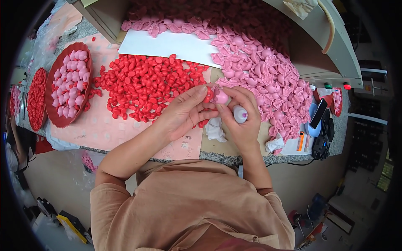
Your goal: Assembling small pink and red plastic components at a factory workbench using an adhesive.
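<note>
My left hand (182, 112) pinches a small glossy red oval piece (207, 95) between thumb and forefinger, its other fingers loosely curled. Right against it, my right hand (244, 125) grips a pink rounded piece (220, 97) with its fingertips. The red and pink pieces appear to touch; the join between them is partly hidden by fingers. Tucked in the same right hand is a small white bottle (240, 114) with a pale tip. Beneath and left of my hands spreads a heap of red oval pieces (142, 85). Pink shell-like pieces (264, 75) pile up on the right.
A red scalloped tray (53, 111) of joined pink-and-red pieces stands at the left, beside another tray of red ones (37, 98). Crumpled tissues (215, 130) lie near the table edge. Rightward are an orange lighter (300, 141) and a phone (318, 113). A cabinet wall (335, 46) overhangs the back.
</note>
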A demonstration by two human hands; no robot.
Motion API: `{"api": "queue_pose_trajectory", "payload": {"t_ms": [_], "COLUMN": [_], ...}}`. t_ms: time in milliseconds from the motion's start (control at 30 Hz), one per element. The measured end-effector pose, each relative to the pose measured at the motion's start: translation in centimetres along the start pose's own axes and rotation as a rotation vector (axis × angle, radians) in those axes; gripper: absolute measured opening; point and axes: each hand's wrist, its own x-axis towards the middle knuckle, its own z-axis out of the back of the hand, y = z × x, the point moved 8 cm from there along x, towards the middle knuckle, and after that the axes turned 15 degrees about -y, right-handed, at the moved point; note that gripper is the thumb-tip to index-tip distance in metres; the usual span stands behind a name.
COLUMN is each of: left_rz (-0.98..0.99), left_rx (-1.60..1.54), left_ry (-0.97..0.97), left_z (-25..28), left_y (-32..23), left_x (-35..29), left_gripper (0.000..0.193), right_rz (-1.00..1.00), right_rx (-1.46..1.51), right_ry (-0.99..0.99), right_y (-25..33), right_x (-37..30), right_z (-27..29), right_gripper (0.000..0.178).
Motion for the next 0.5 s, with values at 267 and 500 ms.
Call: {"api": "queue_pose_trajectory", "payload": {"t_ms": [267, 500], "left_rz": [-0.119, -0.039], "left_rx": [-0.093, -0.074], "left_ry": [-0.056, -0.067], "left_z": [1.9, 0.5], "left_y": [-2.8, -2.0], "left_x": [0.6, 0.0], "left_gripper": [0.021, 0.020], "right_rz": [0.092, -0.181], "right_rx": [-0.293, -0.058], "right_ry": [0.128, 0.108], "right_y": [-3.3, -3.0], "right_x": [-1.7, 0.2], "right_z": [1.1, 3.9], "right_gripper": [0.029, 0.015]}}
